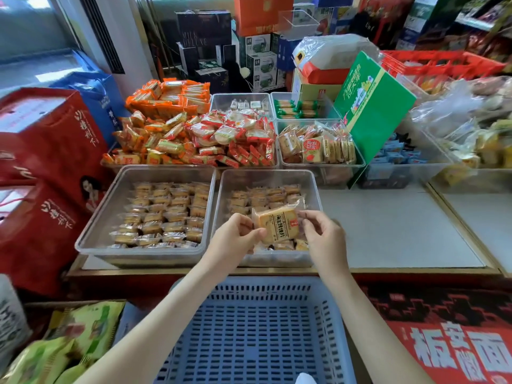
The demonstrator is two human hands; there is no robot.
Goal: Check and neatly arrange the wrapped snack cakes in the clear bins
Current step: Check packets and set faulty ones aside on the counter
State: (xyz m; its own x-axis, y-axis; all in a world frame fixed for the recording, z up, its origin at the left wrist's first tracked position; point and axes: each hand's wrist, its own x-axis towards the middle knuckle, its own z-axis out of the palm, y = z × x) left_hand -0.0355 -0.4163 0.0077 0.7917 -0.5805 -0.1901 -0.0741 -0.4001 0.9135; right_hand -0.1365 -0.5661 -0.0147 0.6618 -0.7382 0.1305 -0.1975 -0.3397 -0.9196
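Note:
Both hands hold one wrapped snack cake (277, 224) above the right clear bin (314, 187). My left hand (235, 236) pinches the wrapper's left edge. My right hand (322, 231) pinches its right edge. The cake is yellow-brown with a printed label facing me. Rows of similar wrapped cakes (266, 198) lie in this bin, partly hidden by my hands. The left clear bin (97, 217) holds several neat rows of small wrapped cakes (166, 214).
An empty blue slotted basket (249, 328) sits below my arms. Behind the bins lie heaps of orange and red snack packs (194, 137) and more clear bins (318, 145). Red gift boxes (47, 162) stand at left; a green carton (371, 106) leans at right.

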